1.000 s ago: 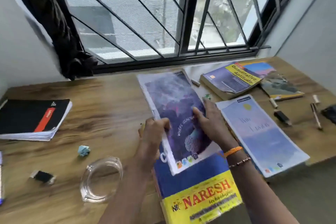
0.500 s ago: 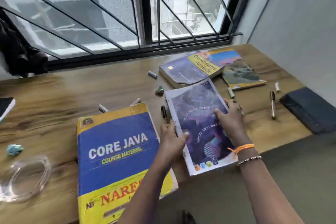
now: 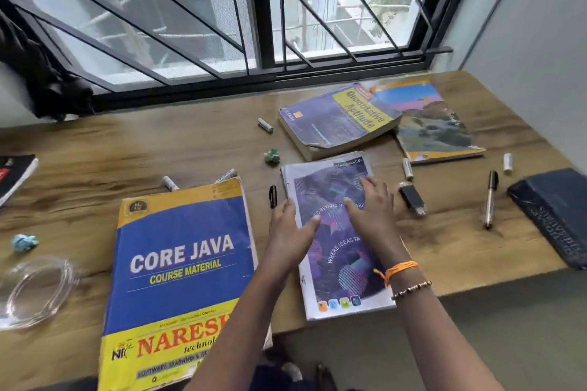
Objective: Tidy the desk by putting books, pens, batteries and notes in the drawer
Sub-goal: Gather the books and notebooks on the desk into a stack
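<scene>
Since half a second ago the purple notebook (image 3: 336,232) has been lowered flat onto the worktop (image 3: 444,247), just right of the CORE JAVA book (image 3: 181,263); its near end overhangs the front edge.

Left hand (image 3: 290,232): fingers straight and together along the notebook's spine edge, thumb lying on the cover. Right hand (image 3: 370,209): fingers slightly spread, pressing flat on the cover. Neither hand pinches anything.

Handling, as judged: the notebook is a thin softcover, light and flexible, and will sag if lifted by one corner. Take hold at the overhanging near end or along the spine, thumb on top and fingers beneath. The CORE JAVA book looks thick and heavy; use both hands.

Count, left to right:
- Books and notebooks: six, including the black one (image 3: 14,174) at the left edge and the dark one (image 3: 552,216) at the right.
- Crumpled notes: two, blue (image 3: 24,242) and green (image 3: 272,156).
- Batteries: five visible.
- Pens: two visible, one black (image 3: 273,196), one at right (image 3: 490,198).

No drawer is in view.
</scene>
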